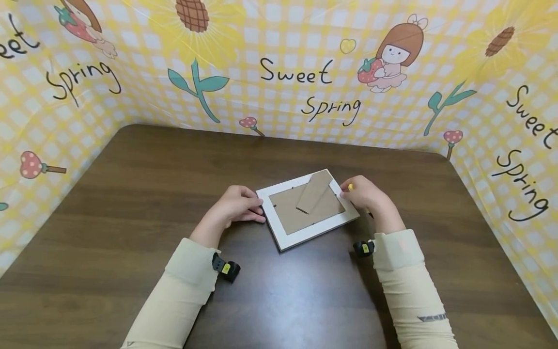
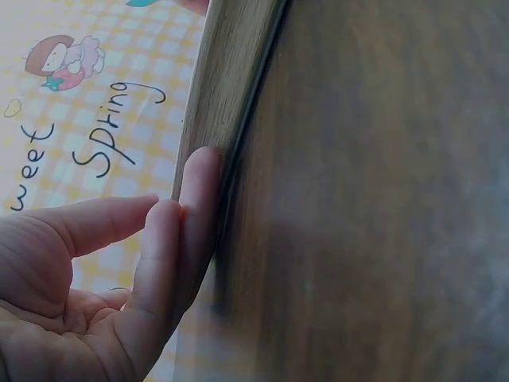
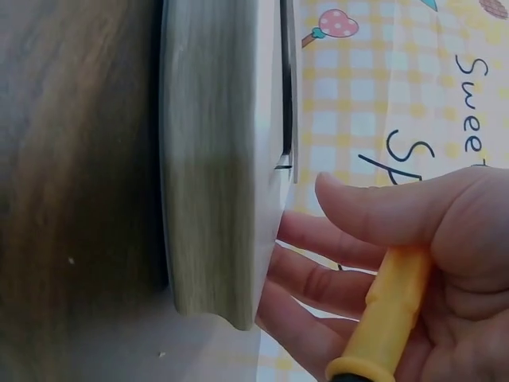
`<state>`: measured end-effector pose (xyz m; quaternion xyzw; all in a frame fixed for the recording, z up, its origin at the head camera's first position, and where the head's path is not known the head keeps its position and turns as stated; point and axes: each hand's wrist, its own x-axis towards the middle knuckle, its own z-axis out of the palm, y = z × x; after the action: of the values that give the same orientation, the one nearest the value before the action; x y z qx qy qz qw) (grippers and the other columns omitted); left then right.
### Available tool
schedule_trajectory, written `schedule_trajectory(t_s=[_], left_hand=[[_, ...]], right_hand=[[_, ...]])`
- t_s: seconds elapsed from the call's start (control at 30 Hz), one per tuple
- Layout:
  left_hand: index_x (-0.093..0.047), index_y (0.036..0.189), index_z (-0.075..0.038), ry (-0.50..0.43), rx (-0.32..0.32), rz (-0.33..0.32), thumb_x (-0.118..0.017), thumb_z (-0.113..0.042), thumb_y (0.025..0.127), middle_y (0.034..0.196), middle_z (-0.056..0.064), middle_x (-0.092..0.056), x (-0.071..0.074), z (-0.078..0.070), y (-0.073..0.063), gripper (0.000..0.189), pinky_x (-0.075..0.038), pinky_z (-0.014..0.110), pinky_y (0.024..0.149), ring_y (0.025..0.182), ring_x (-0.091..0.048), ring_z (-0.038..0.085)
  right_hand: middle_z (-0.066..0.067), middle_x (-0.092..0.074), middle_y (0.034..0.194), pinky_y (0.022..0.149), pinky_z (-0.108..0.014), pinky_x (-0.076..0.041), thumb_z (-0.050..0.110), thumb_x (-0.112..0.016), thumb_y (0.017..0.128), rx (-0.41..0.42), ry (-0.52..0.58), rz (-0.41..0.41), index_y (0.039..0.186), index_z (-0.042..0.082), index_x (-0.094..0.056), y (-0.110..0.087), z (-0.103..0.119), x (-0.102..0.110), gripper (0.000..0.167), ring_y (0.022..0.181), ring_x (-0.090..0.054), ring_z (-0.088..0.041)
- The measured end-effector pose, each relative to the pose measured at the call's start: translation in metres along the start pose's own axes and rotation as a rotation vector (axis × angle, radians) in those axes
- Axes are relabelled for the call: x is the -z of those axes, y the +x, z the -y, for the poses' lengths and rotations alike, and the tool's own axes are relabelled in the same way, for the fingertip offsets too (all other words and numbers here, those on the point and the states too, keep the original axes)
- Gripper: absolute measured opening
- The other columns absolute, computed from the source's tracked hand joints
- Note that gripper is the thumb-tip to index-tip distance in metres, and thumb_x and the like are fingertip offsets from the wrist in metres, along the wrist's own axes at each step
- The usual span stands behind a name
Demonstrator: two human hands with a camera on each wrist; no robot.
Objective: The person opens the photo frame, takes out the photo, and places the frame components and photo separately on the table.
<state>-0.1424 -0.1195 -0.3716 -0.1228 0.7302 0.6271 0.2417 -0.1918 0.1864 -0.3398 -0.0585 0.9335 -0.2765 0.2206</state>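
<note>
A picture frame (image 1: 283, 237) lies face down and turned at an angle on the brown table. Its white back surrounds a brown backing board (image 1: 287, 218), with a flat easel leg (image 1: 315, 191) slanting across it. At the frame's left edge, my left hand (image 1: 239, 206) pinches with the thumb by the back and fingertips along the wooden side (image 2: 219, 103). My right hand (image 1: 365, 194) is at the right edge, its fingers beside the frame's side (image 3: 211, 199). A tool's yellow handle (image 3: 394, 306) with a black collar is held across the right palm; its far end is hidden.
The brown table (image 1: 131, 218) extends around the frame on every side. A yellow checked cloth (image 1: 279, 106) with sunflowers and lettering hangs behind the table and along both sides. Small black cameras (image 1: 231, 270) are strapped at the wrists.
</note>
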Motion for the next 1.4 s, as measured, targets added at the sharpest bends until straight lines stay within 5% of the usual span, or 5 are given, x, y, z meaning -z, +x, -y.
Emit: schedule_trajectory(t_s=[0.57, 0.77, 0.97, 1.13, 1.4], left_hand=[[-0.046, 0.13, 0.004, 0.155, 0.026, -0.038, -0.066, -0.004, 0.093, 0.105, 0.022, -0.061, 0.001, -0.01, 0.006, 0.043, -0.059, 0.028, 0.069, 0.064, -0.07, 0.017], [-0.047, 0.132, 0.003, 0.175, 0.004, -0.043, -0.066, -0.006, 0.094, 0.107, 0.022, -0.062, 0.002, -0.01, 0.01, 0.043, -0.059, 0.026, 0.068, 0.064, -0.069, 0.016], [-0.048, 0.134, 0.002, 0.195, 0.01, -0.04, -0.065, -0.01, 0.096, 0.106, 0.021, -0.064, 0.001, -0.007, 0.006, 0.044, -0.057, 0.023, 0.064, 0.063, -0.07, 0.015], [-0.045, 0.135, 0.002, 0.204, -0.008, -0.039, -0.063, -0.014, 0.098, 0.097, 0.018, -0.063, -0.001, -0.007, -0.002, 0.044, -0.058, 0.024, 0.065, 0.062, -0.069, 0.015], [-0.041, 0.139, 0.003, 0.188, 0.004, -0.034, -0.064, -0.013, 0.097, 0.092, 0.017, -0.064, -0.007, -0.006, -0.01, 0.05, -0.057, 0.024, 0.064, 0.06, -0.069, 0.015]], right_hand=[[-0.023, -0.061, 0.114, 0.073, -0.03, -0.051, 0.011, -0.053, 0.1, -0.008, 0.044, 0.021, 0.133, -0.011, -0.053, -0.015, -0.004, -0.004, 0.039, 0.086, -0.059, -0.024], [-0.017, -0.065, 0.097, 0.074, -0.033, -0.054, 0.009, -0.055, 0.099, -0.017, 0.072, 0.028, 0.127, -0.013, -0.057, -0.019, -0.005, -0.001, 0.036, 0.077, -0.064, -0.019], [-0.026, -0.071, 0.1, 0.076, -0.034, -0.056, 0.007, -0.048, 0.102, 0.05, 0.195, -0.166, 0.128, -0.012, -0.056, -0.033, 0.002, 0.01, 0.033, 0.072, -0.069, -0.017], [-0.009, -0.072, 0.082, 0.065, -0.023, -0.055, 0.012, -0.049, 0.104, 0.144, 0.465, -0.396, 0.116, -0.004, -0.061, -0.041, 0.018, 0.016, 0.023, 0.063, -0.065, -0.01], [0.001, -0.06, 0.061, 0.047, -0.016, -0.043, 0.012, -0.054, 0.101, 0.316, 1.228, -0.538, 0.093, 0.001, -0.061, -0.031, 0.042, 0.006, 0.015, 0.049, -0.052, -0.008]])
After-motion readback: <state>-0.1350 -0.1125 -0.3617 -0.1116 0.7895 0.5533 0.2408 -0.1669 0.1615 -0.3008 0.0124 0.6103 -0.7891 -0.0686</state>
